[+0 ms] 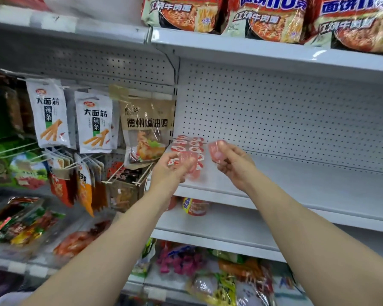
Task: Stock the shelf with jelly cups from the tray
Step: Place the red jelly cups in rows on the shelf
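Head view, fingers: the left hand [170, 167] grips a pink jelly cup [189, 162]; the right hand [232, 162] pinches a second jelly cup [216, 151], fingers closed around each.
Hands' place: centre of the frame, over the left end of the white shelf [296, 184].
Shelved jelly cups [189, 145]: two short rows with red-and-white lids, just behind the left hand, at the shelf's left end.
Rest of shelf: bare to the right.
Upper right: noodle packets [263, 16].
Left: hanging snack bags [93, 124].
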Motion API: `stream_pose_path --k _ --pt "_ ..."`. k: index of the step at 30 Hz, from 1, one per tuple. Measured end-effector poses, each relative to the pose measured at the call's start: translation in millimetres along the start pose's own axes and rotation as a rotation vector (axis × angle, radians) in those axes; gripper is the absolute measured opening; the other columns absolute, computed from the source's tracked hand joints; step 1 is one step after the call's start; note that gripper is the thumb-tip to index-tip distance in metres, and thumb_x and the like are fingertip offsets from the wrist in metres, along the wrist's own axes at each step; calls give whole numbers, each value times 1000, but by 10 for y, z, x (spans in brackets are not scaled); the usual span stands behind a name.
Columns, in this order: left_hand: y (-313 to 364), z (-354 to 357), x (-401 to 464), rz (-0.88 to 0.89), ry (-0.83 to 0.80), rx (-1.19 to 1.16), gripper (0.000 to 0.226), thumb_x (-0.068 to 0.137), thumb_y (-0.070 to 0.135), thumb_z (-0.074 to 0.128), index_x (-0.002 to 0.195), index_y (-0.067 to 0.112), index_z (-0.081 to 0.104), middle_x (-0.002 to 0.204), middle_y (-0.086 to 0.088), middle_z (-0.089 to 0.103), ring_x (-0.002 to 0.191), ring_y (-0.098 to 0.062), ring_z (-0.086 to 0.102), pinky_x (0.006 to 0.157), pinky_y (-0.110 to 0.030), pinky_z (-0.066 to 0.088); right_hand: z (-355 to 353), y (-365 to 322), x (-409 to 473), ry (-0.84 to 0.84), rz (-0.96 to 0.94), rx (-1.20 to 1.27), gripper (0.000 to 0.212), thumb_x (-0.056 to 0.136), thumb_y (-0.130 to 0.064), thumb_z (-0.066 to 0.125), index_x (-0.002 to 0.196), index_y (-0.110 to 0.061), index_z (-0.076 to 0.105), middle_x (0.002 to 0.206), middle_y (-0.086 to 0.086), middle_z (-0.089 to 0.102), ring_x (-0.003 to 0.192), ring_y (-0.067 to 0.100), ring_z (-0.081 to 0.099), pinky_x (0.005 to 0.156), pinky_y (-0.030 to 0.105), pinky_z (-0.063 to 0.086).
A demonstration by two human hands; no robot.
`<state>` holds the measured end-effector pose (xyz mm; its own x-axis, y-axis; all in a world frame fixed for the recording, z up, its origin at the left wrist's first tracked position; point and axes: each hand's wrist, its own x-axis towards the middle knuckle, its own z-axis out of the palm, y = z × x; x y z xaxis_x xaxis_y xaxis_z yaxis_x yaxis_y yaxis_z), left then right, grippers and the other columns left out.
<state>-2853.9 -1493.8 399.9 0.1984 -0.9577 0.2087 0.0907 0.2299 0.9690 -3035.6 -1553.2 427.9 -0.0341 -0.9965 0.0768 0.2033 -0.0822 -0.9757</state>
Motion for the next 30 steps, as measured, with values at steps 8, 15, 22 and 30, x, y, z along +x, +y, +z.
stream_pose_path --k 8,15,22,30 --pt "40 -4 570 53 -110 72 38 76 32 82 106 28 60 104 -5 71 85 -21 70 65 -22 57 51 12 312 87 -65 -7 20 85 -31 79 99 -26 66 88 6 73 79 25 68 68 29 58" --pt "92 63 1056 53 -206 100 37 74 23 85 101 27 60 100 -3 69 84 -20 70 68 -31 59 138 -65 685 192 -100 -2 24 86 -28 78 96 -21 56 94 9 70 76 23 67 82 34 59" --pt "33 221 1331 45 -206 97 51 72 22 87 115 21 61 109 -4 67 101 -22 66 86 -42 58 20 69 1045 369 -190 -299 26 79 -28 84 90 -22 62 101 3 70 88 15 65 82 36 54" --pt "-57 368 1663 27 -177 146 52 72 15 86 117 19 61 104 -5 68 100 -24 67 90 -42 57 -241 575 1658 353 -107 -526 24 68 -24 84 83 -25 65 90 -3 73 90 20 71 86 46 59"
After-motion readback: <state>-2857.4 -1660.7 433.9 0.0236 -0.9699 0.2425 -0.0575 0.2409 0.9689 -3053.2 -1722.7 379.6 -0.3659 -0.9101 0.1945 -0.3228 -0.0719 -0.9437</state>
